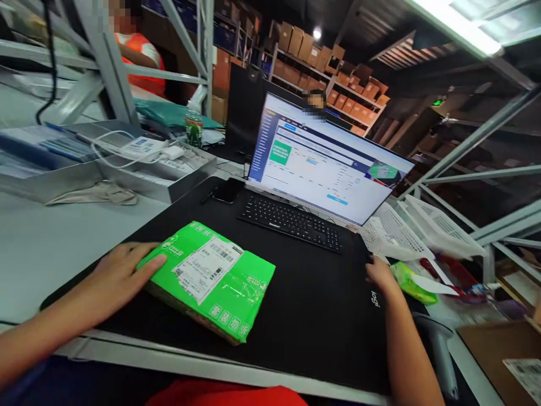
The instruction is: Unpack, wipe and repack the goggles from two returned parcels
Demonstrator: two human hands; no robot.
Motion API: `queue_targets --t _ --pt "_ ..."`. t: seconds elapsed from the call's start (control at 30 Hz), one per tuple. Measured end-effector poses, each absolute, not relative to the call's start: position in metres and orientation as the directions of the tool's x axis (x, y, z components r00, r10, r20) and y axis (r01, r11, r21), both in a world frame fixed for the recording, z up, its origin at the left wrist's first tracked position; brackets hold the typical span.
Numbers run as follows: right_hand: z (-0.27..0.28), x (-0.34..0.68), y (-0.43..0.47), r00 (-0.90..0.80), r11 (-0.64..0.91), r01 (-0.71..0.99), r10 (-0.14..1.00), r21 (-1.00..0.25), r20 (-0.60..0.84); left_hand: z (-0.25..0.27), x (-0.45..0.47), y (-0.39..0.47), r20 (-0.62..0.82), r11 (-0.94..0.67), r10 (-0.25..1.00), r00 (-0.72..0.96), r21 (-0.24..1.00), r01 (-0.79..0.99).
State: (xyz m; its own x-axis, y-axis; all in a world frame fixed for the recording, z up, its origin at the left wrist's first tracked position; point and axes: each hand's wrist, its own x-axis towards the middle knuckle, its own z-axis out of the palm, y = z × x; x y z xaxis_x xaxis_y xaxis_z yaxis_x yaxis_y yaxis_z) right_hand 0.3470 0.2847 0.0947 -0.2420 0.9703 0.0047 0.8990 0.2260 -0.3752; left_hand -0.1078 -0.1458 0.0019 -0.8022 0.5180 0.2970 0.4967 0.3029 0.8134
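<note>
A green parcel [256,276] with a white shipping label [209,268] lies on the black desk mat [313,316]. My left hand [127,268] grips its left end, the thumb on top and the other fingers along the far side. At the right edge of the mat, beside the "logi" lettering, my right hand [378,273] is closed with curled fingers. What it holds, if anything, I cannot make out. A black keyboard [291,220] sits beyond the parcel, in front of a lit monitor [321,163].
A phone [228,190] lies at the mat's far left. Grey trays [186,175] with cables and papers stand left, near a bottle [193,127]. White baskets [397,231], a green packet [414,282], a barcode scanner [439,349] and a cardboard box [499,355] are right. Another person [143,56] is behind the frame.
</note>
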Motion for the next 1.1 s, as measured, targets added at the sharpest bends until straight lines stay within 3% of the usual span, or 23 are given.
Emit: queue_targets --t 0.1,0.2,0.27,0.37,0.47,0.7,0.9,1.0,1.1 --pt "0.112 0.336 0.261 -0.361 0.301 0.757 0.932 -0.580 0.013 -0.012 -0.083 -0.153 0.387 0.294 0.447 -0.807 0.788 0.541" --pt "0.132 0.291 0.209 -0.663 0.444 0.432 0.747 -0.785 0.058 -0.036 -0.052 -0.150 0.437 0.246 0.335 -0.835 0.815 0.525" --pt "0.147 0.243 0.167 -0.829 0.548 0.354 0.559 -0.758 0.017 -0.053 -0.035 -0.141 0.415 0.201 0.262 -0.871 0.859 0.470" --pt "0.164 0.162 0.117 -0.975 0.769 0.196 0.218 -0.608 -0.038 -0.073 -0.022 -0.128 0.349 0.136 0.196 -0.916 0.916 0.378" --pt "0.173 0.096 0.091 -0.995 0.873 0.100 0.078 -0.478 -0.067 -0.081 -0.021 -0.123 0.306 0.085 0.166 -0.938 0.943 0.322" --pt "0.189 0.041 0.077 -0.969 0.942 0.002 -0.081 -0.336 -0.232 -0.082 -0.024 -0.127 0.268 0.025 0.171 -0.948 0.961 0.276" --pt "0.228 0.099 0.092 -0.940 0.943 -0.053 -0.159 -0.330 -0.303 -0.078 -0.020 -0.128 0.291 0.053 0.226 -0.930 0.949 0.310" --pt "0.241 0.150 0.101 -0.936 0.929 0.026 -0.106 -0.368 -0.335 -0.055 -0.027 -0.136 0.334 0.099 0.234 -0.913 0.926 0.365" --pt "0.243 0.200 0.109 -0.926 0.912 0.161 0.007 -0.378 -0.377 -0.011 -0.044 -0.145 0.479 0.184 0.292 -0.828 0.821 0.540"
